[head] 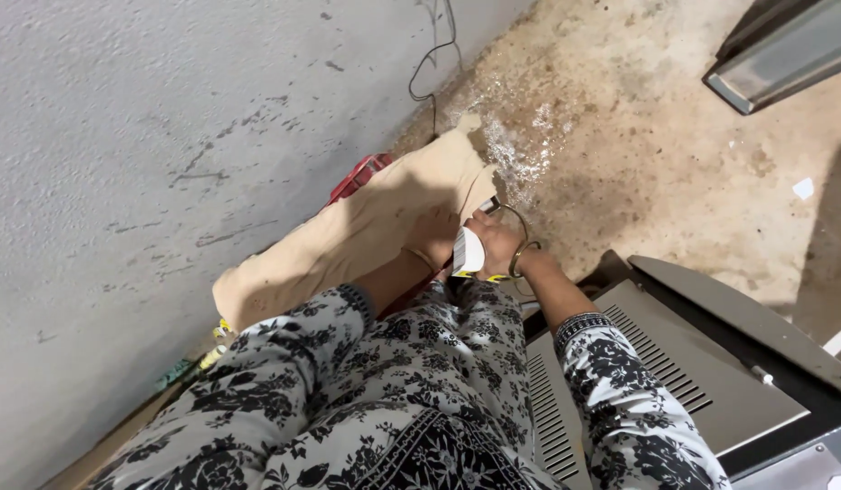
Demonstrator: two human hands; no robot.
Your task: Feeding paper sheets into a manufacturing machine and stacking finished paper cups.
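- Beige cloth (366,227) lies draped along the foot of the grey wall (166,136), over a red crate (359,172) whose corner shows at its upper edge.
- From my remote seat I see the right hand (497,243) closed around a small white folded piece (467,251) with a yellow edge (a label or packet, I cannot tell which), held just at the near end of the cloth.
- My left hand (431,247) rests on the cloth beside the right one, lying in shadow; I cannot tell how its fingers are set.
- Thin bangles (520,259) ring the right wrist.
- Black-and-white floral sleeves (348,363) fill the lower view.
- Grey slotted metal casing (674,363) sits to the right, near the right forearm.
- Concrete floor (674,136) is stained, with a glinting patch (520,145) just beyond the cloth.
- Black wire (434,63) hangs down the wall.
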